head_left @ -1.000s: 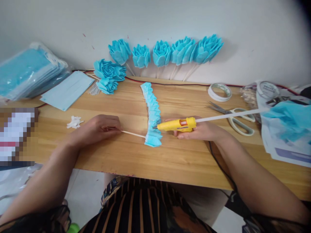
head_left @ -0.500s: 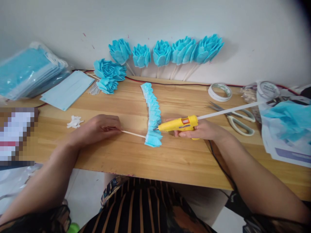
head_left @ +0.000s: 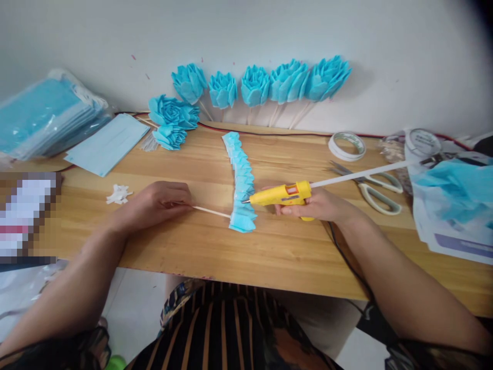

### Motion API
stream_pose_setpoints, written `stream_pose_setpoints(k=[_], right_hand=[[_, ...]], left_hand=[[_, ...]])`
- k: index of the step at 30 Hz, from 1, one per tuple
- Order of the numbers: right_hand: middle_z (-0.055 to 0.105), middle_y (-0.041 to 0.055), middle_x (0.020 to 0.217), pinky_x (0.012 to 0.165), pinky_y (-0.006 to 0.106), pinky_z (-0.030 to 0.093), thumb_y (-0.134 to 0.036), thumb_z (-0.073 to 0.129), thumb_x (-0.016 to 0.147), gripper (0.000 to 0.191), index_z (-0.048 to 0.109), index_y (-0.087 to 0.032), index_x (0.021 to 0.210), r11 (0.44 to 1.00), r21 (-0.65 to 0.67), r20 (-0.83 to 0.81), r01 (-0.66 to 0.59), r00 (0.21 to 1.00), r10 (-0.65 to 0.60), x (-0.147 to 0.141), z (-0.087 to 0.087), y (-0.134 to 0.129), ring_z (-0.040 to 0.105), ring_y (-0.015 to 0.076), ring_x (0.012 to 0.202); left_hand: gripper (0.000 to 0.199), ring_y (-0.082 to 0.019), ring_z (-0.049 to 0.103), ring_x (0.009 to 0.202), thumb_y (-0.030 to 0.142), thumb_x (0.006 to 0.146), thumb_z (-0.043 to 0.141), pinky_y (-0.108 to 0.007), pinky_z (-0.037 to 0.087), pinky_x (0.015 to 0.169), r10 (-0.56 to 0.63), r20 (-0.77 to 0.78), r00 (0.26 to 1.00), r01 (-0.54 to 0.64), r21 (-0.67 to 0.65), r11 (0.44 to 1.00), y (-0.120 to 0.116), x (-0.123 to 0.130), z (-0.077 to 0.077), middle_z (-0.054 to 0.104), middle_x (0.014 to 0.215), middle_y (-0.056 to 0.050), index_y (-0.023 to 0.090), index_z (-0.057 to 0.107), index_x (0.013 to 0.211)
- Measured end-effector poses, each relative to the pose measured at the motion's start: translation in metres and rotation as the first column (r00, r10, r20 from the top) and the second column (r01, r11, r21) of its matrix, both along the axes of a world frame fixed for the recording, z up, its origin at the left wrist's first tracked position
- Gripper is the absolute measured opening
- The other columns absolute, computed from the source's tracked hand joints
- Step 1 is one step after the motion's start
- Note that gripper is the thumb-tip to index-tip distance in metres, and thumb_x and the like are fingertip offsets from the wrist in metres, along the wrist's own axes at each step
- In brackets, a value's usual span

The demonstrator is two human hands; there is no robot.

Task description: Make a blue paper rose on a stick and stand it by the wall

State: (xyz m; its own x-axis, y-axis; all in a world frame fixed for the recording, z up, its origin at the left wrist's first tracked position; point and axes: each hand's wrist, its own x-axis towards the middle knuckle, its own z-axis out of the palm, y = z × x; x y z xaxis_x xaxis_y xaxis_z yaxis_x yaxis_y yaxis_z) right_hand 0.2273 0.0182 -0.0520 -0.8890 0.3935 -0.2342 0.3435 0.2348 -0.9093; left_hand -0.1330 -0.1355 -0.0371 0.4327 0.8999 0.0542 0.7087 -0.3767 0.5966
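My left hand (head_left: 165,199) is closed on a thin pale stick (head_left: 211,211), whose far end meets the near end of a blue petal strip (head_left: 242,177). The strip, made of overlapping folded pieces, lies front to back on the wooden table (head_left: 192,252). Wrapped round a yellow glue gun (head_left: 283,196) is my right hand (head_left: 319,205), its fingers partly hidden by the gun. The metal nozzle points left and sits over the strip near its front end; whether it touches cannot be seen. A long white glue stick (head_left: 354,176) juts from the gun's back.
Several blue flowers on sticks (head_left: 256,86) lean against the wall, with more flowers (head_left: 169,121) lying left of them. Scissors (head_left: 379,198) and a tape roll (head_left: 347,147) lie at right. Blue sheets (head_left: 108,144), white scraps (head_left: 118,193) and a bagged stack (head_left: 50,115) are at left.
The glue gun's nozzle has shifted very slightly left over the strip. My left hand and the stick stay practically where they were.
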Motion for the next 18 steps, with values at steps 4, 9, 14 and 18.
stream_pose_setpoints(k=[4,9,14,18], right_hand=[[0.071,0.0063,0.094,0.075,0.032,0.051,-0.052,0.069,0.084,0.034,0.070,-0.019,0.091,1.000,0.010,0.005,0.013,1.000,-0.013,0.0001,0.0004,-0.0002,0.064,0.0197,0.086],[0.070,0.0043,0.090,0.073,0.031,0.050,-0.049,0.070,0.085,0.031,0.070,-0.019,0.093,1.000,0.003,-0.003,0.000,1.000,0.000,0.0008,-0.0004,0.0007,0.063,0.0180,0.082],[0.071,0.0048,0.093,0.073,0.030,0.051,-0.048,0.071,0.084,0.031,0.072,-0.019,0.092,1.000,-0.011,-0.004,0.023,1.000,-0.023,0.0013,-0.0013,0.0000,0.064,0.0180,0.083],[0.071,0.0036,0.085,0.068,0.029,0.051,-0.048,0.074,0.081,0.033,0.073,-0.018,0.097,0.995,-0.045,-0.006,0.091,0.996,-0.092,0.0013,-0.0033,-0.0014,0.064,0.0168,0.076]], left_hand=[[0.023,-0.014,0.064,0.076,0.028,0.101,0.053,-0.022,0.045,0.068,-0.020,0.025,0.999,0.020,0.018,1.000,-0.0002,-0.0022,-0.0025,0.067,0.086,-0.005,0.016,0.069,0.089],[0.024,-0.015,0.064,0.077,0.030,0.101,0.054,-0.024,0.046,0.069,-0.012,0.026,1.000,0.012,0.000,1.000,-0.0007,-0.0033,-0.0041,0.068,0.087,-0.005,0.017,0.070,0.089],[0.025,-0.016,0.064,0.079,0.031,0.101,0.052,-0.024,0.046,0.070,-0.008,0.012,1.000,0.008,-0.008,1.000,-0.0008,-0.0023,-0.0030,0.068,0.088,-0.006,0.017,0.070,0.090],[0.025,-0.015,0.064,0.078,0.029,0.102,0.052,-0.023,0.045,0.069,-0.013,0.003,1.000,0.014,-0.010,1.000,-0.0006,-0.0021,-0.0028,0.067,0.087,-0.005,0.017,0.069,0.090]])
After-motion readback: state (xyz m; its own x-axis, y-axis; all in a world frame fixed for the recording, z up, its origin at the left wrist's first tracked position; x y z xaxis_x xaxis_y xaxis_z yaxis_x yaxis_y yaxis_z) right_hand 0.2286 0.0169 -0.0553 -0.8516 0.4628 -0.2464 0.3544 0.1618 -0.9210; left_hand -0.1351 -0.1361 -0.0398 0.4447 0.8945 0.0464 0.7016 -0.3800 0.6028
